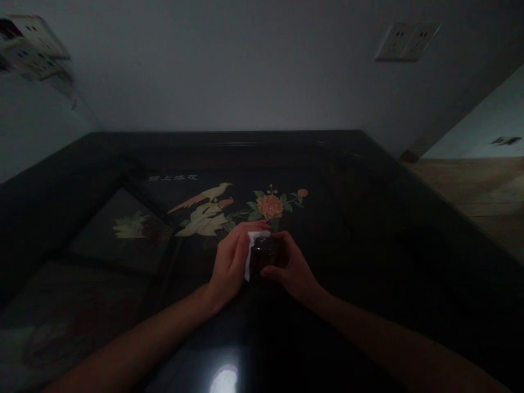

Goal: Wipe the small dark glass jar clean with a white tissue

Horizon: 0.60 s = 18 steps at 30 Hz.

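Observation:
A small dark box-like object sits between both hands above a black lacquered tabletop. My right hand is wrapped round its right side. My left hand presses a white tissue against the object's left and top edge, fingers curled over it. The room is dim, so the object's details are hard to make out.
The tabletop carries an inlaid picture of a pale bird and an orange flower. A white wall rises behind, with a socket plate at upper right and another at upper left. Wooden floor lies to the right.

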{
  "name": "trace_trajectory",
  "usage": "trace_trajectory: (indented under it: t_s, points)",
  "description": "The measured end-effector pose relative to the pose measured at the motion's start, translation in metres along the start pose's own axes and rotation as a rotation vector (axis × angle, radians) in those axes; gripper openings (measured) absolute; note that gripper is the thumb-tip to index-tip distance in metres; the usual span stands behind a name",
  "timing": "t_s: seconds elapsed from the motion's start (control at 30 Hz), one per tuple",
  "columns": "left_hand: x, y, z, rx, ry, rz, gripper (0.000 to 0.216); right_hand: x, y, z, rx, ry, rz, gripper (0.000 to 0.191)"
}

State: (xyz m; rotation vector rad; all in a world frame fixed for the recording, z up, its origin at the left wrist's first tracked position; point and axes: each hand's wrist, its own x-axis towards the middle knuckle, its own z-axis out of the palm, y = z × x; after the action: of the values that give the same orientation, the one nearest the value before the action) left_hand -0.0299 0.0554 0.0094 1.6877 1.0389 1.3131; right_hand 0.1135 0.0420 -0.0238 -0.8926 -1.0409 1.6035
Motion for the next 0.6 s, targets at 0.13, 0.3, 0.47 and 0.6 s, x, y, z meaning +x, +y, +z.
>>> trace_trajectory:
  t_s: [0.13,0.3,0.47,0.6]
  points:
    - [0.007,0.001,-0.008,0.346,-0.243,0.442,0.029,-0.001,-0.003,0.0,-0.015,0.002,-0.023,0.059]
    - [0.012,0.008,-0.011,0.407,-0.359,0.533,0.028,-0.001,-0.006,0.0,-0.043,0.004,-0.027,0.059]
    - [0.007,0.005,-0.006,0.098,-0.164,0.185,0.034,0.0,-0.004,-0.001,-0.015,0.02,-0.026,0.06]
    - [0.005,-0.002,0.002,-0.306,0.05,-0.316,0.032,0.0,0.001,-0.003,0.0,-0.002,-0.002,0.064]
